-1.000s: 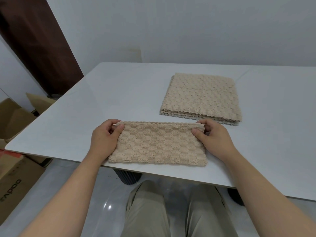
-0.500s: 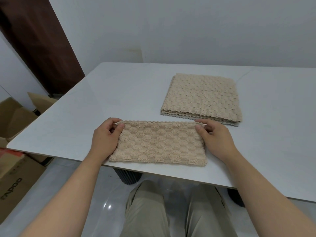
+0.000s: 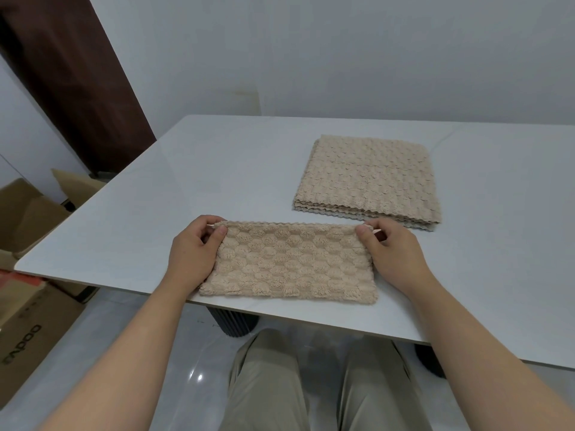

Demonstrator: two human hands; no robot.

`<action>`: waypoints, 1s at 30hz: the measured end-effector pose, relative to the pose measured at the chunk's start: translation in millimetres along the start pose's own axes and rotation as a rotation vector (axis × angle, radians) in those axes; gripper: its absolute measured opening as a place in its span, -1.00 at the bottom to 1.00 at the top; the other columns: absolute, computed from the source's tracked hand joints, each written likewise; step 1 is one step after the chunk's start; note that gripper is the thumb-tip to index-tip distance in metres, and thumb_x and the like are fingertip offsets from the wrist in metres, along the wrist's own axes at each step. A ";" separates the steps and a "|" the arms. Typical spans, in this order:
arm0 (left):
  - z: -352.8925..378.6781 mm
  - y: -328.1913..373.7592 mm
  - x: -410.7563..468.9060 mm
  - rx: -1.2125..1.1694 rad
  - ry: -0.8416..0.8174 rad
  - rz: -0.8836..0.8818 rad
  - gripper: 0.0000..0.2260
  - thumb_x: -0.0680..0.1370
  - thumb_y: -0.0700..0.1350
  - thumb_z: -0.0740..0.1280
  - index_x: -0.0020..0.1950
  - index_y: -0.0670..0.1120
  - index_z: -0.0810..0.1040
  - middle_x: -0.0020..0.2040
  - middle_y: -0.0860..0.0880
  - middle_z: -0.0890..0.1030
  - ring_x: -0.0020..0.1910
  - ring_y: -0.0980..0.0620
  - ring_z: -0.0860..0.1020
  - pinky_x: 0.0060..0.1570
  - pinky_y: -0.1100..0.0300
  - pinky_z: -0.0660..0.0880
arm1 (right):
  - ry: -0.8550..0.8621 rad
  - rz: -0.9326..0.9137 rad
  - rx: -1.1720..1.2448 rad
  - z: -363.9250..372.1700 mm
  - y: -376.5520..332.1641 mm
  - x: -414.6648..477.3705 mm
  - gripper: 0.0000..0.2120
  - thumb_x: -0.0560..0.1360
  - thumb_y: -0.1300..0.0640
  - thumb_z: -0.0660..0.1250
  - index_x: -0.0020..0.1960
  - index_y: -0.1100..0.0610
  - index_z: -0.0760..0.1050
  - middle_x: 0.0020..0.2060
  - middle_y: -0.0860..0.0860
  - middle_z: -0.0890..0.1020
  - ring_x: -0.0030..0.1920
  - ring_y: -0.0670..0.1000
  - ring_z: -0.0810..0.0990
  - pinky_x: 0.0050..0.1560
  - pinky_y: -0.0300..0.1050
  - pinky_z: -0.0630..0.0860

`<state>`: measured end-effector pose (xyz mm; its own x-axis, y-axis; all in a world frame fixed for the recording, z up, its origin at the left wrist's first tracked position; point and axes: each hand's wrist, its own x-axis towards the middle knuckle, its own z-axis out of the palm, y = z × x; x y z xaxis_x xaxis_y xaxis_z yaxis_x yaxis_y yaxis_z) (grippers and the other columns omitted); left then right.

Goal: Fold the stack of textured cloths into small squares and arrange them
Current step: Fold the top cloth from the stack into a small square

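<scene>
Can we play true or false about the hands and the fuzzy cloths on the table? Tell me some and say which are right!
1. The left hand and right hand each pinch a far corner of the cloth. True.
2. The stack lies left of the cloth. False: it lies farther back and to the right.
3. The cloth lies near the front edge of the table. True.
4. The cloth is blue. False: it is beige, like the stack.
5. The boxes stand on the table. False: they are on the floor at the left.
</scene>
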<state>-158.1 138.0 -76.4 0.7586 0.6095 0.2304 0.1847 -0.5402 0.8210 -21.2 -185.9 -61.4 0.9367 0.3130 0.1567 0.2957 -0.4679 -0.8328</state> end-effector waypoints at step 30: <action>-87.0 89.6 34.7 -0.029 -0.677 -0.315 -0.83 0.63 -0.22 0.34 0.19 -0.25 0.57 -0.30 -0.09 0.55 -0.43 0.04 0.48 -0.36 0.22 0.45 | -0.706 0.098 0.064 -87.7 -81.7 28.9 -0.81 0.47 0.19 0.51 0.06 0.23 0.67 -0.22 0.12 0.70 -0.29 0.03 0.65 -0.35 -0.19 0.48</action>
<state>-169.6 161.3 50.7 0.8930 0.2377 -0.3823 0.4475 -0.3777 0.8106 -1.9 -211.0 57.7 0.6074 0.7420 -0.2837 0.1842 -0.4789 -0.8583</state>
